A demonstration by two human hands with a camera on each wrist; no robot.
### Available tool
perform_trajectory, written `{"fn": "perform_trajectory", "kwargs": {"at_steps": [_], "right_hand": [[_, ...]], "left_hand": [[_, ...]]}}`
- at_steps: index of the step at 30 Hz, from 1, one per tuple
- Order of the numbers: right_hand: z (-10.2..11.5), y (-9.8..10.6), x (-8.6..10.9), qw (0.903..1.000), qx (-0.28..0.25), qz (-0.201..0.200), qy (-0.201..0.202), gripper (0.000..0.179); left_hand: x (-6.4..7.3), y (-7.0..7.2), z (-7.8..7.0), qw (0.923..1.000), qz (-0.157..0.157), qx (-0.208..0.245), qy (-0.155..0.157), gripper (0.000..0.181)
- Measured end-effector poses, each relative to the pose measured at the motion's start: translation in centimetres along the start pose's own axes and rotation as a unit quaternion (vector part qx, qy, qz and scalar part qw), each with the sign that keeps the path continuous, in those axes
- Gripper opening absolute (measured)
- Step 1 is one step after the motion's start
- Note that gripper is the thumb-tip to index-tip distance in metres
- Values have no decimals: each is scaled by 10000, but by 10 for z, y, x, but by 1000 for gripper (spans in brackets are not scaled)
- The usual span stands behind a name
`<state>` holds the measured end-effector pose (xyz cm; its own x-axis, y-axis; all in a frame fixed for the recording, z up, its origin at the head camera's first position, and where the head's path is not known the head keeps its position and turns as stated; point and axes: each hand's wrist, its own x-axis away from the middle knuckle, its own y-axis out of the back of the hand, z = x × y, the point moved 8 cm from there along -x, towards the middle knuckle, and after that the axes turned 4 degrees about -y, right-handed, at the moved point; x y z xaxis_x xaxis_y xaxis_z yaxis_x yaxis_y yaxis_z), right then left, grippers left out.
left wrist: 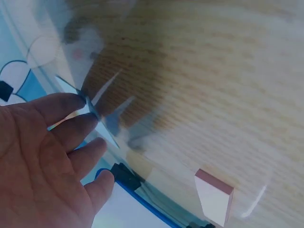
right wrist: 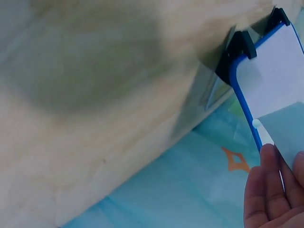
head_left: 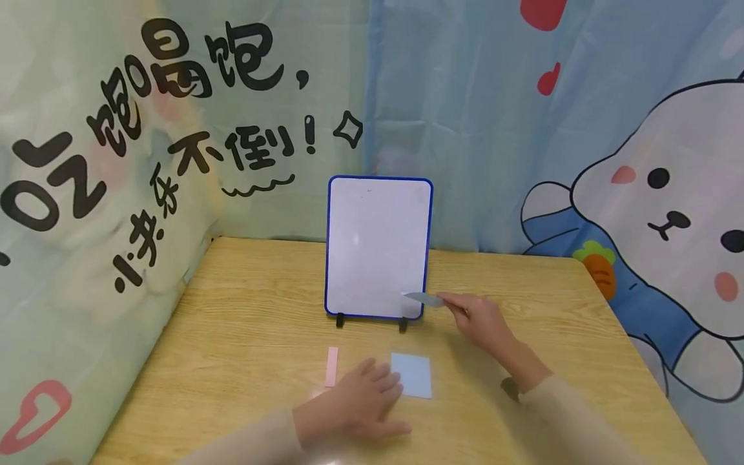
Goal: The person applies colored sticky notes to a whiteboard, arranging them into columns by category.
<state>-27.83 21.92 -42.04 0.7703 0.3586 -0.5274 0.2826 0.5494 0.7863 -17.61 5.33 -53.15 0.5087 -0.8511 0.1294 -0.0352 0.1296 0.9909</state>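
Note:
My right hand [head_left: 479,323] pinches a light blue sticky note [head_left: 424,299] between thumb and fingers, in front of the lower right corner of a small whiteboard [head_left: 378,245]. In the right wrist view that sticky note [right wrist: 287,128] curves across the board's white face [right wrist: 273,80]. My left hand [head_left: 360,400] is low over the table with its fingers spread, fingertips at the left edge of a square light blue sticky note pad [head_left: 414,374]. The left wrist view has the pad [left wrist: 105,130] partly behind the fingers. Left of this hand lies a narrow pink sticky note pad [head_left: 331,367].
The blue-framed whiteboard stands upright on two black feet [head_left: 340,320] toward the back of the wooden table [head_left: 244,336]. Behind and beside the table hangs a printed curtain [head_left: 453,129] with black lettering and a cartoon animal [head_left: 657,194].

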Motion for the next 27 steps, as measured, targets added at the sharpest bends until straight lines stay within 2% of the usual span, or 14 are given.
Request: {"fn": "perform_trajectory", "kwargs": {"at_steps": [6,14,17,27], "right_hand": [[13,16,-25,9959,490,-331,680,23],[27,29,-53,9805,804,-650,1672,25],[28,33,-62,9769,818,-793,1805,27],[45,34,-95,9639,1550,-1195,1807,26]], "left_hand": [[1,6,0,9993,-361,-97,-76,73],[2,7,-1,9986,-514,-111,-105,64],[3,9,-2,9982,-568,-123,-122,59],[4,14,-4,9966,-794,-222,-79,51]]}}
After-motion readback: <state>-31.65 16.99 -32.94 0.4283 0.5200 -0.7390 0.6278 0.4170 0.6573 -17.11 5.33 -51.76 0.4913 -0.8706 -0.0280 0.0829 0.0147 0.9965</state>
